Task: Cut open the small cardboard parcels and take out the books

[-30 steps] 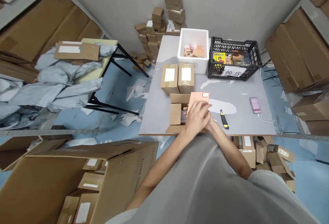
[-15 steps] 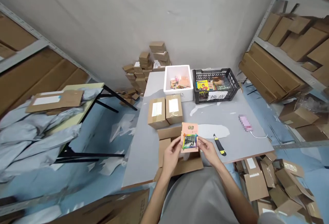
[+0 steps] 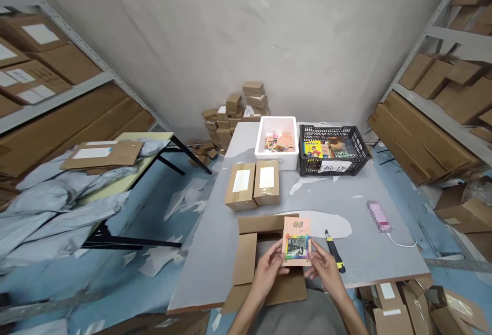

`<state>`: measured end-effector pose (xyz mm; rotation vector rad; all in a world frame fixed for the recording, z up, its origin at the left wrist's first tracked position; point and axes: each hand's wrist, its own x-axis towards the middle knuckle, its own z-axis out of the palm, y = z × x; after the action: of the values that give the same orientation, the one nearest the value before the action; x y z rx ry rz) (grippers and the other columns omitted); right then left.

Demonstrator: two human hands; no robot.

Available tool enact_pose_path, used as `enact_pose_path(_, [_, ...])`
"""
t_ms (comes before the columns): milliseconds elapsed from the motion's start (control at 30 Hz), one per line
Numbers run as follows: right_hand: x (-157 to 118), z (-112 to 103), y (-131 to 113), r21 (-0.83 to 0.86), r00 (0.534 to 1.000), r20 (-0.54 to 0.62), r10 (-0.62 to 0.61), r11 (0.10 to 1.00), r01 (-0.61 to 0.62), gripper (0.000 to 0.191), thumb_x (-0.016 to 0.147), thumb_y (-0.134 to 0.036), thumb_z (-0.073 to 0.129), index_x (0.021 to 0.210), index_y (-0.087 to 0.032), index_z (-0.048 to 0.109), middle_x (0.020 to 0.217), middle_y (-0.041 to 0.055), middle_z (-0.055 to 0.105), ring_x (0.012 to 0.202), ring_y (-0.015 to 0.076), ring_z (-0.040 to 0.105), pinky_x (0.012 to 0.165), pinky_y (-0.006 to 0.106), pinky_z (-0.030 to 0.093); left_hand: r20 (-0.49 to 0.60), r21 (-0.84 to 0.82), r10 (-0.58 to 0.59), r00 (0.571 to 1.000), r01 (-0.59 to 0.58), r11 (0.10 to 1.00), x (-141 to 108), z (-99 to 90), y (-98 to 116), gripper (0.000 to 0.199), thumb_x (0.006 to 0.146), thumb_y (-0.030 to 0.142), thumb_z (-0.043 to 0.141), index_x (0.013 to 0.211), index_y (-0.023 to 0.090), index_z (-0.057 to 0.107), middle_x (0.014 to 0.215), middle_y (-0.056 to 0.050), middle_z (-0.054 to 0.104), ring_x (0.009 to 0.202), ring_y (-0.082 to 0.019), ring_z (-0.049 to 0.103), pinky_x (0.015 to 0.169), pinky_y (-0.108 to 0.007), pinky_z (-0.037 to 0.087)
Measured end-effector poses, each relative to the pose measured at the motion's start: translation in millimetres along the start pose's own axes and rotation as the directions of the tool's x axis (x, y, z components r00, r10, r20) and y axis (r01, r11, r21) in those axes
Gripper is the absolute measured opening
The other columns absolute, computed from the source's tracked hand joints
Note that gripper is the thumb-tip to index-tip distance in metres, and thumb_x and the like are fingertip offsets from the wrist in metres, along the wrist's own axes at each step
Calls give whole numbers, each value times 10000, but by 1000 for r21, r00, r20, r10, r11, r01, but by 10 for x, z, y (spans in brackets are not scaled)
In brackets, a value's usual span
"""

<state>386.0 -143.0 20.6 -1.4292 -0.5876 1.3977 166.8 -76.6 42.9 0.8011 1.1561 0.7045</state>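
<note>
A small pink booklet or card (image 3: 296,242) with a rainbow-edged black-and-white picture is held up between both hands. My left hand (image 3: 272,263) pinches its left edge, and my right hand (image 3: 323,263) grips the right edge. Behind and below it lies an open cardboard box (image 3: 245,258), its flaps spread; the booklet and hands hide part of its inside. To the right of my right hand rests a black-and-yellow utility knife (image 3: 335,252).
Two taped cartons (image 3: 240,186) stand beyond the open box. Behind them are a white foam box (image 3: 277,164) of pink cards and a black crate (image 3: 334,168) with books. A pink device (image 3: 378,217) with a cable lies at right. Grey bags (image 3: 49,196) cover a side table.
The view has shifted, so the table and its contents sit lower in the picture. Both hands still hold the booklet over the open box.
</note>
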Motion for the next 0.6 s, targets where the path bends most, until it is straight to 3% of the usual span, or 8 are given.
enact_pose_path(133, [346, 150, -333, 69, 993, 50, -106, 992, 103, 962, 782, -798, 975, 1546, -243, 791, 1134, 122, 870, 748, 268, 846, 737, 451, 732, 9, -10, 133, 991, -133, 991, 332, 25, 373, 857, 778, 653, 943, 1493, 216, 770, 1384, -169, 829, 1205, -378, 824, 840, -439, 750])
enact_pose_path(233, [843, 397, -883, 125, 970, 99, -221, 970, 208, 888, 799, -735, 996, 1503, -227, 813, 1294, 161, 870, 1055, 357, 874, 982, 563, 739, -1, 47, 286, 958, -286, 957, 742, 72, 1029, 793, 812, 551, 905, 1509, 201, 758, 1424, -169, 816, 1211, -378, 820, 966, -518, 737])
enact_pose_path(300, [1210, 617, -1335, 227, 951, 90, -295, 936, 269, 926, 778, -662, 1030, 1566, -257, 761, 1471, 154, 816, 1309, 388, 818, 1167, 603, 670, -74, 110, 412, 908, -403, 909, 980, 110, 1587, 722, 827, 474, 887, 1475, 179, 767, 1421, -189, 813, 1271, -389, 806, 1106, -564, 685])
enact_pose_path(367, [1515, 827, -1748, 342, 934, 76, -348, 889, 303, 975, 766, -589, 1038, 1633, -312, 687, 1656, 132, 708, 1528, 370, 699, 1292, 598, 581, -247, 160, 574, 781, -552, 819, 1112, 119, 2095, 603, 883, 392, 851, 1447, 193, 770, 1523, -192, 767, 1432, -365, 737, 1294, -554, 560])
enact_pose_path(433, [1698, 956, -2009, 405, 923, 80, -376, 859, 314, 936, 741, -545, 1039, 1583, -302, 713, 1724, 140, 649, 1618, 354, 619, 1347, 566, 527, -349, 193, 693, 631, -675, 712, 1127, 58, 2410, 540, 939, 336, 809, 1458, 202, 752, 1554, -192, 745, 1540, -343, 667, 1372, -536, 480])
enact_pose_path(500, [1736, 946, -2050, 407, 911, 92, -402, 850, 334, 808, 763, -554, 1016, 1487, -292, 771, 1708, 135, 667, 1620, 352, 615, 1360, 562, 508, -409, 223, 735, 540, -722, 655, 1056, -106, 2450, 489, 966, 323, 788, 1438, 202, 746, 1550, -187, 745, 1540, -333, 667, 1392, -541, 455])
enact_pose_path(533, [1704, 883, -1985, 379, 908, 95, -409, 858, 347, 728, 781, -568, 1001, 1423, -287, 805, 1676, 133, 697, 1600, 357, 635, 1349, 566, 515, -430, 241, 734, 526, -716, 655, 1002, -229, 2364, 465, 967, 328, 788, 1412, 199, 752, 1535, -184, 752, 1525, -332, 678, 1391, -541, 456])
enact_pose_path(600, [1558, 658, -1714, 273, 916, 85, -392, 893, 357, 576, 803, -604, 979, 1261, -274, 866, 1566, 141, 778, 1514, 374, 704, 1289, 573, 560, -468, 272, 694, 548, -658, 702, 872, -549, 2018, 443, 947, 350, 804, 1358, 189, 767, 1491, -182, 775, 1492, -334, 701, 1379, -538, 470])
